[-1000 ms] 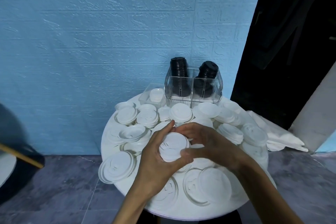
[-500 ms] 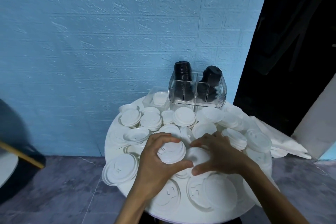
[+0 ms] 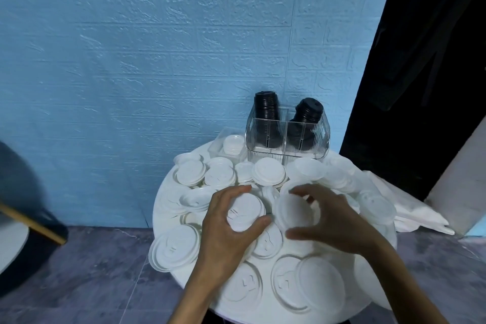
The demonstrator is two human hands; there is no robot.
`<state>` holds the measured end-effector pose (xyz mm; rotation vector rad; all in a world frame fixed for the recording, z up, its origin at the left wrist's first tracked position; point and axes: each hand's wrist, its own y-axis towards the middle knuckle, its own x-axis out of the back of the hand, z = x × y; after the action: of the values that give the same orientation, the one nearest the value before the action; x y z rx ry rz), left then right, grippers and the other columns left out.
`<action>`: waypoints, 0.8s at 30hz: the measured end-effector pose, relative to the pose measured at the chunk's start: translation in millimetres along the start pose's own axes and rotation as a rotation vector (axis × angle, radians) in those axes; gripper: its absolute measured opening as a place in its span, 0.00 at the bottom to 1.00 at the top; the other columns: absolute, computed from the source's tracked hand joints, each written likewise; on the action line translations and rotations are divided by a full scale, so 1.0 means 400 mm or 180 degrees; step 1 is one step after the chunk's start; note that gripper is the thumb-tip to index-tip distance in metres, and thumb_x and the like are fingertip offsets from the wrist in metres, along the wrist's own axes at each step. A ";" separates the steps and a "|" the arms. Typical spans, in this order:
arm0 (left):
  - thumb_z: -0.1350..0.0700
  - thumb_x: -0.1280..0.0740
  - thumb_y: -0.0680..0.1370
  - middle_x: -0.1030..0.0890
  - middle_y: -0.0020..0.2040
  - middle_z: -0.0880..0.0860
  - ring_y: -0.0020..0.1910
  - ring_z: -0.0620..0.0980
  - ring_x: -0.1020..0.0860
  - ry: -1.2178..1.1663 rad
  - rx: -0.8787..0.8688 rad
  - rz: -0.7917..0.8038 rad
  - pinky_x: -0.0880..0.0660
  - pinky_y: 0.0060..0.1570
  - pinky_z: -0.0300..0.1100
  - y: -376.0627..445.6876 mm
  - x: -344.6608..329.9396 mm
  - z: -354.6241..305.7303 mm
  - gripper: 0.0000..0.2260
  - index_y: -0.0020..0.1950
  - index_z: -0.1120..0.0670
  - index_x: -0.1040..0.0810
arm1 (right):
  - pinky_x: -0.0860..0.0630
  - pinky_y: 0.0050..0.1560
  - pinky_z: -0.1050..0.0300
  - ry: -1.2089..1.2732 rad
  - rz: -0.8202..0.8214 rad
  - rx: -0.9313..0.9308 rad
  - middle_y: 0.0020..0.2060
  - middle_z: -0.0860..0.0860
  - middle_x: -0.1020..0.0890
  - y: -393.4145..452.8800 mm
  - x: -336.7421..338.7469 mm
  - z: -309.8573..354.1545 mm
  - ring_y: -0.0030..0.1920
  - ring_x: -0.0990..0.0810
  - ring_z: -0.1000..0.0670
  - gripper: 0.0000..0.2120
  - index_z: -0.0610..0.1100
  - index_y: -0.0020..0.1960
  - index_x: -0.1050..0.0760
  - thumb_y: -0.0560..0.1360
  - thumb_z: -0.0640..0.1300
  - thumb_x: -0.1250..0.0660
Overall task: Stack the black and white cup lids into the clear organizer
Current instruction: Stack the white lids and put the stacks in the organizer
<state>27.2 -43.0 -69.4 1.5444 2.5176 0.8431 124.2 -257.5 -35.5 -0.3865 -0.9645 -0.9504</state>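
Several white cup lids cover a round white table (image 3: 168, 187). My left hand (image 3: 223, 229) grips a small stack of white lids (image 3: 244, 212) between thumb and fingers above the table's middle. Beside it, my right hand (image 3: 334, 221) holds another white lid (image 3: 294, 209), tilted, by its rim. At the back of the table stands the clear organizer (image 3: 288, 139), with two stacks of black lids (image 3: 266, 108) sticking out of its rear compartments.
A shallow clear tray (image 3: 223, 144) with white lids sits left of the organizer. White plastic bags (image 3: 410, 208) lie at the table's right. The blue wall is right behind. A dark doorway opens on the right, and a chair edge (image 3: 15, 218) shows at far left.
My hands have drawn apart. The left keeps its stack of lids, while the right has lifted a separate white lid off the pile and tilted it.
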 end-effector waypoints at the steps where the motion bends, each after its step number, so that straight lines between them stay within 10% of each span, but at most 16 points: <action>1: 0.38 0.22 0.66 0.22 0.64 0.38 0.69 0.41 0.26 0.0020 -0.0026 0.0016 0.32 0.66 0.31 -0.002 0.001 -0.004 0.27 0.64 0.32 0.25 | 0.27 0.58 0.61 0.0277 -0.0184 0.0042 0.58 0.71 0.27 -0.004 0.016 0.014 0.57 0.26 0.65 0.37 0.64 0.65 0.30 0.59 0.71 0.23; 7: 0.40 0.16 0.60 0.29 0.73 0.38 0.72 0.46 0.27 -0.0071 -0.0055 0.0286 0.28 0.70 0.45 -0.015 -0.007 -0.016 0.47 0.75 0.34 0.35 | 0.27 0.54 0.71 0.1042 -0.0057 0.0473 0.59 0.63 0.22 -0.007 0.011 0.163 0.58 0.24 0.66 0.31 0.56 0.65 0.23 0.65 0.57 0.19; 24: 0.45 0.20 0.63 0.23 0.71 0.42 0.73 0.43 0.27 -0.0093 -0.0137 -0.0020 0.30 0.70 0.37 -0.036 -0.021 -0.017 0.35 0.70 0.40 0.24 | 0.21 0.57 0.58 0.1544 -0.0001 0.0091 0.54 0.63 0.17 -0.012 -0.049 0.181 0.55 0.18 0.59 0.29 0.55 0.59 0.23 0.61 0.49 0.16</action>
<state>17.7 -57.9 -72.3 1.5238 2.4660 0.8617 78.3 -202.5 -12.8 -0.1194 -0.5342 -0.9706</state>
